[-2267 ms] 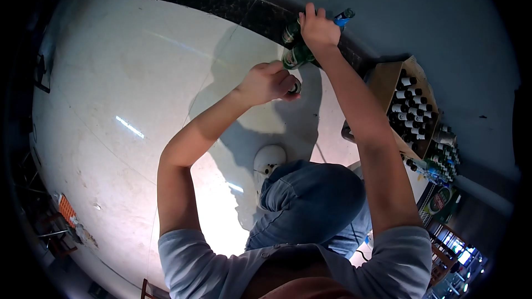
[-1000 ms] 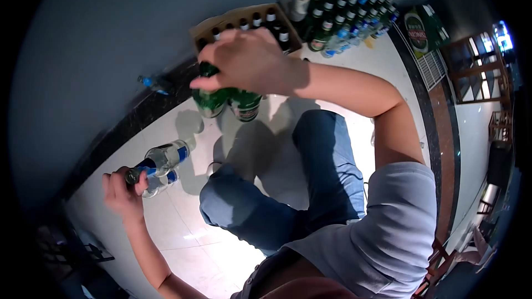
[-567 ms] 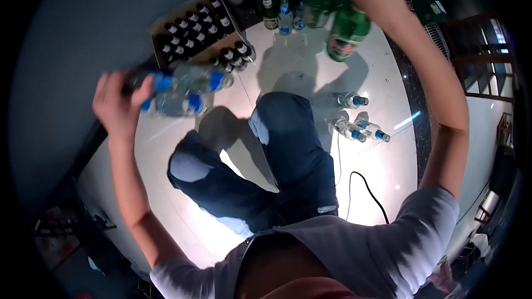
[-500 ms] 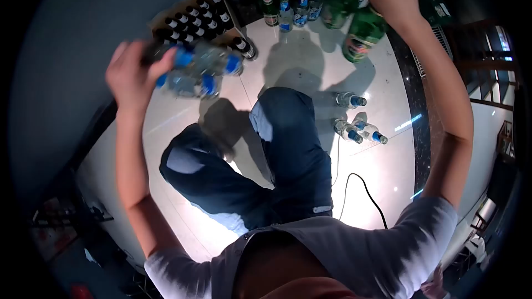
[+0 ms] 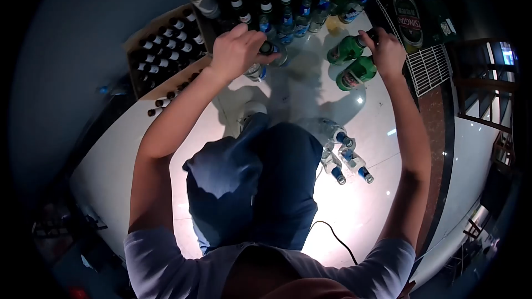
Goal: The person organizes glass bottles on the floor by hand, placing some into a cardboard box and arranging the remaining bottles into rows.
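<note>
Floor of pale, glossy tile (image 5: 116,152): hard; I'd expect it to chip any glass knocked against it.
Rows of green and clear glass bottles (image 5: 286,15): packed close, ahead of me.
Brown cardboard box (image 5: 176,77): left of the rows, full of dark glass bottles with white-banded necks (image 5: 172,44).
Two green glass bottles (image 5: 355,73): hanging side by side from my right hand (image 5: 385,53); rigid, brittle, probably slippery if wet. Whether their bases touch the floor, I can't tell.
Clear glass bottles with blue neck bands (image 5: 331,160): at least three, grouped nearer me; likely light if drained.
Clear glass bottles under my left hand (image 5: 256,72): partly hidden, beside the rows.
Hands: both curled in, right pinching the green necks, left round a clear neck.
Necks: best hold, just below the lip, bodies kept from clinking.
</note>
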{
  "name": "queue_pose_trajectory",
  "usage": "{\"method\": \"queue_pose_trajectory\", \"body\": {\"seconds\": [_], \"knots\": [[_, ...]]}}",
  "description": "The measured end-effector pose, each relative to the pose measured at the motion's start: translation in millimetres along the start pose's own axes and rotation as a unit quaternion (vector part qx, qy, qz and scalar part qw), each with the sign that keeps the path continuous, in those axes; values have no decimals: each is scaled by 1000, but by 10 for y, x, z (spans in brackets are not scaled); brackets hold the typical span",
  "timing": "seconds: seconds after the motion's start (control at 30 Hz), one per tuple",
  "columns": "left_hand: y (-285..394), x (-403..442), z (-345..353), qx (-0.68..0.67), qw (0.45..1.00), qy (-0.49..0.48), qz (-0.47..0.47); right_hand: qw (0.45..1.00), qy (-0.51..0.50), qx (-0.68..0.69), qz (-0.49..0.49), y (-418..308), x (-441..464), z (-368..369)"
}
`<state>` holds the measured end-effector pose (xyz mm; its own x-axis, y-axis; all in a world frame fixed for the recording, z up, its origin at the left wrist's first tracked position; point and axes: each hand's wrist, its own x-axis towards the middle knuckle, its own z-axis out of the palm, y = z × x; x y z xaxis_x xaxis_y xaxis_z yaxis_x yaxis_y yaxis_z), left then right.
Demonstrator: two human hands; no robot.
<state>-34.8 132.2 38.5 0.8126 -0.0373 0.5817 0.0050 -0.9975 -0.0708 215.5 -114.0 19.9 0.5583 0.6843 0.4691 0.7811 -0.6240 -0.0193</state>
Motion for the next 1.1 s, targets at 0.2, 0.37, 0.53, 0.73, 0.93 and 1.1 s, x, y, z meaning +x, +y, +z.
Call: {"method": "queue_pose_trajectory", "body": {"seconds": [0.2, 0.37, 0.53, 0.73, 0.93, 1.1], "knots": [[-111, -170, 491, -21, 1000, 17, 2, 997, -61, -10, 40, 123, 204, 501], [-233, -302, 509, -6, 1000, -5, -7, 989, -140, -31, 37, 101, 610, 748], [-306, -344, 407, -7, 999, -5, -33, 989, -140, -40, 33, 234, 882, 1061], [-362, -354, 297, -20, 999, -6, -39, 982, -177, -64, 32, 241, 1089, 1230], [-384, -397, 363, -33, 999, -7, -28, 977, -192, -72, 50, 261, 1167, 1380], [-360, -427, 411, -35, 999, -2, -24, 975, -200, -67, 65, 289, 1180, 1468]]}}
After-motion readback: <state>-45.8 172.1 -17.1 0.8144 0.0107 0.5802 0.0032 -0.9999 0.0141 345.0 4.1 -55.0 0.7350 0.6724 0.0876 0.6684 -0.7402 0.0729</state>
